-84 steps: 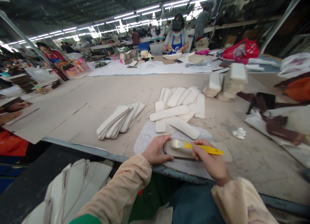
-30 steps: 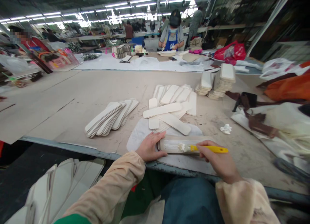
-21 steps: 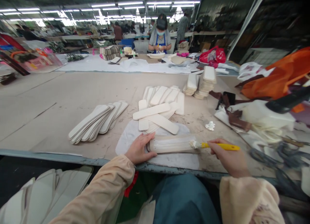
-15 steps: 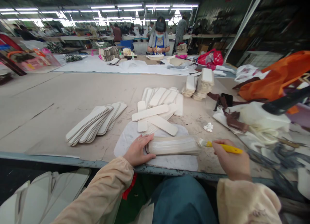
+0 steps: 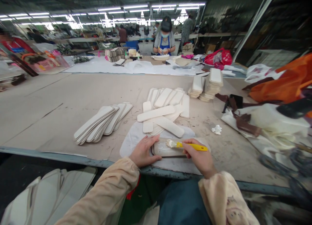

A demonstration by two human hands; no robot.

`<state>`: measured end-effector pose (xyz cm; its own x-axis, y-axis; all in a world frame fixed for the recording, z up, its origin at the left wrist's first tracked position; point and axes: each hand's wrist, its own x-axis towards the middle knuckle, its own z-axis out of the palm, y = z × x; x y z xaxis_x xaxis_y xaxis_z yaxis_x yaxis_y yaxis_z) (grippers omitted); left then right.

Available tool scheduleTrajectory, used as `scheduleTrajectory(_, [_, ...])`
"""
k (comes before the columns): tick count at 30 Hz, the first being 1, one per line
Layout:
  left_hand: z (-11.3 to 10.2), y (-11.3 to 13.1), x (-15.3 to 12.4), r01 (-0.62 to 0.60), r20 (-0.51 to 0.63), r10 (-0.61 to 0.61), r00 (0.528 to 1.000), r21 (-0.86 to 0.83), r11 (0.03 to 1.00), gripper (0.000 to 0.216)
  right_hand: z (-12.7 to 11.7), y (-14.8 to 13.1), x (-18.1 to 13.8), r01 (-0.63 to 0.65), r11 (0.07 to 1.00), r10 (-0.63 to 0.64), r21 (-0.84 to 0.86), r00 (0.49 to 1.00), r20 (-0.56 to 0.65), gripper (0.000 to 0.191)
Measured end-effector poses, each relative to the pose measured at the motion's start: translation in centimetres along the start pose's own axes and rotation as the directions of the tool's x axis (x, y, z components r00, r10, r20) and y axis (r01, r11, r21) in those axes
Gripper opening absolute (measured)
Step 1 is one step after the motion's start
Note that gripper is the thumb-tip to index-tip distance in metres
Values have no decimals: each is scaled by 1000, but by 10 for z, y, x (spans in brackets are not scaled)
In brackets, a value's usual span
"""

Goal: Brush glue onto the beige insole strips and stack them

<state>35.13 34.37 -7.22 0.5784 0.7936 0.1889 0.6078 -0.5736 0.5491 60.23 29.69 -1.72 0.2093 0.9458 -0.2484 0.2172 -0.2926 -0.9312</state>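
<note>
At the table edge (image 5: 168, 173), my right hand (image 5: 200, 157) grips a yellow brush (image 5: 179, 144); my left hand (image 5: 145, 152), spread, braces stacked strips (image 5: 165, 151).

Tabletop (image 5: 83, 92): open passage, left of frame.
Strip pile (image 5: 156, 113): blocks the centre.
Stacks (image 5: 211, 85): obstruct upper right.
Brush (image 5: 179, 144): bars lower centre.
</note>
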Motion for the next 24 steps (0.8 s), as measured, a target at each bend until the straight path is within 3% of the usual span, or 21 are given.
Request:
scheduleTrajectory(7, [-2, 1, 1, -5, 3, 5, 1000, 2, 1000, 91, -79, 17, 3, -147, 974, 85, -172, 943, -322, 26])
scheduleTrajectory(10, [-2, 2, 1, -8, 2, 8, 1000, 4, 1000, 88, -95, 21, -3, -149, 963, 50, -222, 916, -399, 26])
scheduleTrajectory(13, [-2, 2, 0, -3, 0, 3, 1000, -3, 1000, 89, -77, 15, -10, -34, 990, -11, -133, 946, -325, 30])
scheduleTrajectory(16, [-2, 3, 0, 11, -1, -11, 1000, -25, 1000, 96, -37, 3, -13, 58, 998, -55, 25, 994, -97, 33])
scheduleTrajectory(20, [-1, 3, 1, 34, 5, -34, 999, -53, 998, 105, 10, -8, -14, 33, 994, -45, 104, 992, 116, 33])
scheduleTrajectory(24, [-2, 4, 1, 44, 12, -43, 999, -56, 997, 105, 25, -5, -11, -1, 995, -14, 103, 989, 149, 30])
